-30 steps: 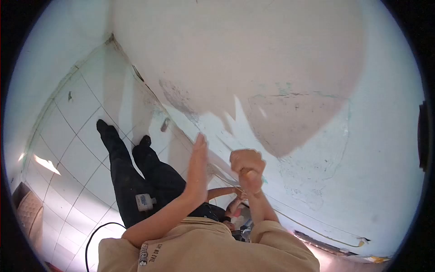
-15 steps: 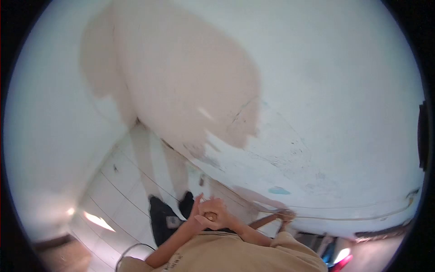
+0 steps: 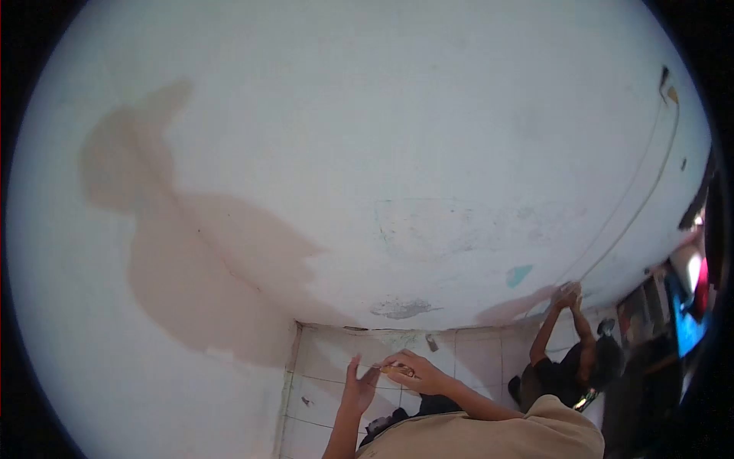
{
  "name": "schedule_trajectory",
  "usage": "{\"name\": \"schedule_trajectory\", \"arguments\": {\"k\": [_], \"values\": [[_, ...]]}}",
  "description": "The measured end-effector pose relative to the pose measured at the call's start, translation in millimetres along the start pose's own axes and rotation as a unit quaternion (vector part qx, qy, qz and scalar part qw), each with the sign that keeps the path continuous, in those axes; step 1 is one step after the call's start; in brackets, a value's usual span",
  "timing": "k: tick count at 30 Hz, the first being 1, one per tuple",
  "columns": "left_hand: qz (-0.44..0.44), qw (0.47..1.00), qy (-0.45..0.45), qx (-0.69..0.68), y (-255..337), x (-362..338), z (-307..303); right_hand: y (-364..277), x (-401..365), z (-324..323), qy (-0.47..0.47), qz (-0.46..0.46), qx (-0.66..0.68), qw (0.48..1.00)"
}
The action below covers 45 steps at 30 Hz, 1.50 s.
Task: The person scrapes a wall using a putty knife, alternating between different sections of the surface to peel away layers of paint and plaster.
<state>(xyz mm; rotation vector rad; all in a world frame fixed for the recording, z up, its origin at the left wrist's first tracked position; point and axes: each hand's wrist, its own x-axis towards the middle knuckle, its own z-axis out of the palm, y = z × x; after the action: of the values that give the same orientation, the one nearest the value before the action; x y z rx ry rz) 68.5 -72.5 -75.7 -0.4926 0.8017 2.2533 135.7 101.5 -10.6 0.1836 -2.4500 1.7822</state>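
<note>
My right hand is closed around a small yellowish-brown ring, which looks like a roll of tape. Beside it on the left is my left hand, palm turned toward the roll. One of its fingers points up, apart from the others, and its other fingertips come close to the roll's left side. Whether they touch it is too small to make out. Both hands are in front of my body, over the tiled floor near the wall corner.
Another person crouches at the right, both hands against the white wall. From there a thin cable runs up the wall to a fitting at upper right. Dark furniture and a blue object stand at the right edge.
My view has swung to the right and the other person shows more fully. My hands, together around the roll before, have moved apart, with the roll in my right hand.
</note>
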Motion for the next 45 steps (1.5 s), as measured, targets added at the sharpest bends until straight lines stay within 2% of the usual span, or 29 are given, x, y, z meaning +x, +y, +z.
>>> {"name": "schedule_trajectory", "arguments": {"k": [1,2,3,4,6,7,9,10,11,13,15,17,19,21,23,24,26,27,30,33,38,40,44,45], "values": [[-0.006,1.000,-0.003,0.012,5.9,-7.8,-3.5,-1.8,-9.9,5.7,-0.028,0.108,0.085,0.990],[0.045,0.997,0.001,0.070,10.3,-12.2,-7.7,0.2,-17.2,8.2,-0.092,0.239,0.187,0.948],[0.094,0.987,0.003,0.129,14.3,-17.4,-11.4,-1.2,-24.9,11.3,-0.079,0.240,0.197,0.947],[0.110,0.976,-0.021,0.185,18.2,-25.4,-14.0,-4.5,-33.2,14.7,-0.091,0.291,0.277,0.911],[0.095,0.970,-0.030,0.222,22.9,-33.8,-8.8,14.9,-42.9,35.0,-0.091,0.367,0.412,0.829],[0.092,0.964,-0.034,0.246,23.2,-38.8,-4.5,18.5,-49.1,39.0,-0.083,0.367,0.421,0.826],[0.069,0.961,-0.052,0.263,21.6,-40.9,-2.9,19.8,-58.0,42.4,-0.117,0.366,0.584,0.715],[0.055,0.959,-0.071,0.270,19.8,-40.2,-3.1,6.4,-53.1,38.6,-0.096,0.382,0.634,0.665],[0.053,0.958,-0.066,0.273,15.1,-38.8,-3.3,6.2,-47.9,39.3,-0.097,0.384,0.638,0.660],[0.060,0.960,0.020,0.273,7.4,-35.5,0.3,14.4,-35.8,38.2,-0.030,0.403,0.589,0.700],[0.071,0.954,-0.012,0.292,9.1,-37.6,3.0,23.8,-21.6,21.6,0.001,0.374,0.466,0.802],[0.081,0.967,0.017,0.240,7.1,-35.6,-4.9,38.5,-3.0,4.4,0.127,0.390,0.314,0.856],[0.084,0.959,0.016,0.269,9.6,-39.3,-13.3,58.5,12.6,-25.1,0.225,0.379,0.208,0.873],[0.081,0.952,0.021,0.295,12.6,-39.4,-15.9,68.9,22.9,-57.8,0.301,0.358,0.271,0.841],[0.064,0.953,0.082,0.286,16.5,-40.1,-16.6,89.1,31.8,-89.8,0.281,0.349,0.378,0.810],[0.063,0.953,0.087,0.284,17.2,-38.6,-16.1,89.7,37.7,-99.3,0.278,0.353,0.379,0.809],[0.079,0.948,0.138,0.274,15.4,-39.8,-17.1,85.6,42.5,-112.8,0.290,0.354,0.436,0.775],[0.077,0.947,0.147,0.274,14.4,-38.6,-15.1,86.8,46.4,-116.9,0.286,0.360,0.439,0.772],[0.088,0.940,0.174,0.281,16.6,-29.9,-3.1,85.5,68.7,-126.8,0.349,0.297,0.488,0.743],[0.082,0.943,0.182,0.265,10.9,-14.9,10.5,90.1,80.7,-148.8,0.335,0.309,0.536,0.711],[0.078,0.945,0.171,0.268,3.9,2.5,33.3,70.4,83.1,-157.1,0.319,0.354,0.507,0.718],[0.074,0.943,0.164,0.280,4.7,12.8,36.1,66.0,94.2,-160.9,0.343,0.357,0.485,0.721],[0.074,0.944,0.168,0.274,8.2,17.4,42.0,74.3,82.2,-169.0,0.309,0.358,0.515,0.715],[0.077,0.944,0.169,0.273,8.7,21.3,44.8,79.6,83.3,-170.6,0.311,0.371,0.527,0.698]]}}
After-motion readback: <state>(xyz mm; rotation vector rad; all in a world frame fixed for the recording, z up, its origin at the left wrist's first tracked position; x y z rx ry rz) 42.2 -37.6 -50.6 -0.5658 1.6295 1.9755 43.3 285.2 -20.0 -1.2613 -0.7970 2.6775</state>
